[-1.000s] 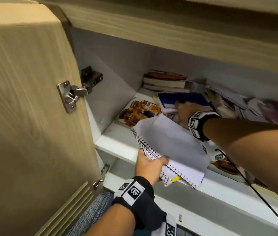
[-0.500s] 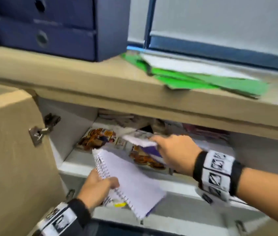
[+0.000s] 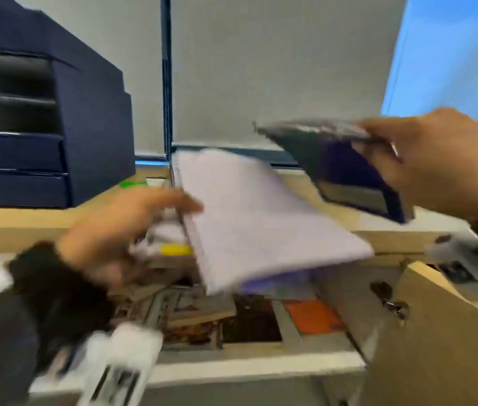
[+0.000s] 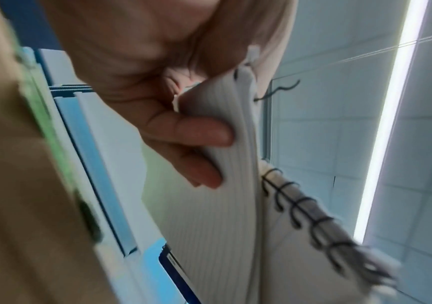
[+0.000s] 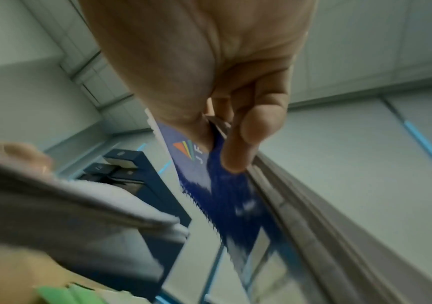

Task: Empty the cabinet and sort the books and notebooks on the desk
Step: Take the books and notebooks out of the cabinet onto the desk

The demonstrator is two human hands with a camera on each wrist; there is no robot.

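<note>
My left hand (image 3: 132, 230) grips a white spiral notebook (image 3: 255, 218) by its wire-bound edge and holds it above the desk edge; in the left wrist view its fingers (image 4: 191, 133) curl round the lined pages of the notebook (image 4: 222, 205). My right hand (image 3: 437, 159) pinches a dark blue notebook (image 3: 346, 168) by a corner, up at the right. The right wrist view shows that blue notebook (image 5: 225, 195) with a coloured fan logo, the thumb pressed on its cover. Below, the open cabinet (image 3: 246, 367) holds several books, among them an orange one (image 3: 314, 316).
A dark blue drawer unit (image 3: 44, 130) stands on the wooden desk (image 3: 12, 221) at the left. Grey partition panels (image 3: 275, 68) rise behind. A green folder (image 3: 133, 184) peeks out on the desk. The open cabinet door (image 3: 437, 347) juts out at the lower right.
Both hands have come up out of the cabinet to desk height. The right hand drew out the blue notebook and lifted it; the left raised the white spiral notebook.
</note>
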